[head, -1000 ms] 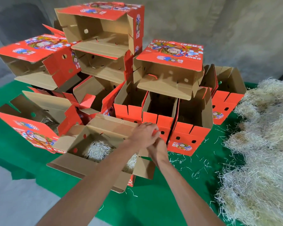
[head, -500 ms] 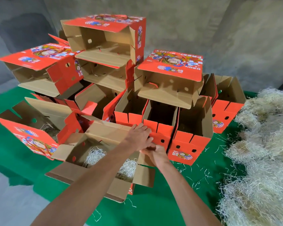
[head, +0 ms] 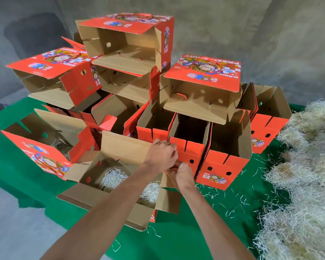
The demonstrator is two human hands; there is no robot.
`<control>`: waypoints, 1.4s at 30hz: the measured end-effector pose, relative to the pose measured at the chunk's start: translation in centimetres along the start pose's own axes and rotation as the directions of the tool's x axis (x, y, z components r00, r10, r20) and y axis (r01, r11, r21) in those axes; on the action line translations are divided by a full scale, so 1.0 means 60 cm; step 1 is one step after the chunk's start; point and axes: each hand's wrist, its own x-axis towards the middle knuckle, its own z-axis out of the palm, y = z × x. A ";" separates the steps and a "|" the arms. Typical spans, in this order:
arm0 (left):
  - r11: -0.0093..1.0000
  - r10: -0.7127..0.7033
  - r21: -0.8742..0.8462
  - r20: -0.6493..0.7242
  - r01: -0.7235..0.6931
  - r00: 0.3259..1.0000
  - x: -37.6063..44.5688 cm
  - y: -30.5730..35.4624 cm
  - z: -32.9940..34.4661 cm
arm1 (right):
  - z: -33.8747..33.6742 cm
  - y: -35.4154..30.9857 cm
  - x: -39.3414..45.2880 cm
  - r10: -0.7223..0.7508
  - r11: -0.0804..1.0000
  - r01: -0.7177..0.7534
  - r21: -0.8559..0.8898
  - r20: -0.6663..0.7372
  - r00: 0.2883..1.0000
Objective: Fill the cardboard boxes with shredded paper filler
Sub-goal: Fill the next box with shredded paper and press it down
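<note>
Nearest the table's front edge, an open cardboard box (head: 120, 186) holds two clumps of shredded paper filler (head: 113, 178), its flaps spread wide. Over its far right corner the left hand (head: 161, 156) and right hand (head: 181, 175) curl around a red flap, though the pinch itself is hidden. On the green tablecloth (head: 176, 241) to the right lies the loose filler heap (head: 304, 184), cut off by the frame.

Both bare forearms are stretched forward and brought together at the hands. The left hand (head: 162, 156) is held palm down, knuckles raised and fingers curled, just above and touching the right hand (head: 180, 175). The right hand is turned back-up, its fingers bent forward under the left; what they grip cannot be made out.
</note>
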 end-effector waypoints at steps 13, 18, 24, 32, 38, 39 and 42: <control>0.917 -0.045 -0.391 0.091 0.077 0.995 0.001 -0.012 -0.019 | 0.087 -0.023 -0.024 -0.273 0.945 0.212 -0.250 -0.244 0.930; 0.898 -0.066 -0.425 0.137 0.119 0.988 -0.014 -0.023 -0.028 | 0.138 -0.034 -0.030 -0.161 0.986 0.141 -0.085 -0.314 0.936; 0.889 -0.101 -0.437 0.110 0.139 0.989 -0.026 -0.029 -0.029 | 0.150 -0.025 -0.005 -0.076 0.983 0.019 -0.185 -0.305 0.949; 0.849 0.026 -0.526 -0.051 -0.049 0.998 0.007 0.016 -0.054 | 0.065 -0.054 -0.006 -0.214 0.976 0.182 -0.121 -0.366 0.906; 0.763 0.078 -0.625 -0.164 -0.165 0.983 0.063 0.092 -0.078 | -0.043 -0.089 -0.006 -0.376 0.920 0.376 -0.108 -0.508 0.775; 0.748 0.085 -0.639 -0.177 -0.180 0.981 0.073 0.108 -0.080 | -0.062 -0.092 -0.007 -0.398 0.911 0.389 -0.134 -0.529 0.749; 0.708 0.132 -0.669 -0.192 -0.228 0.972 0.100 0.156 -0.078 | -0.123 -0.094 -0.009 -0.507 0.862 0.378 -0.338 -0.586 0.632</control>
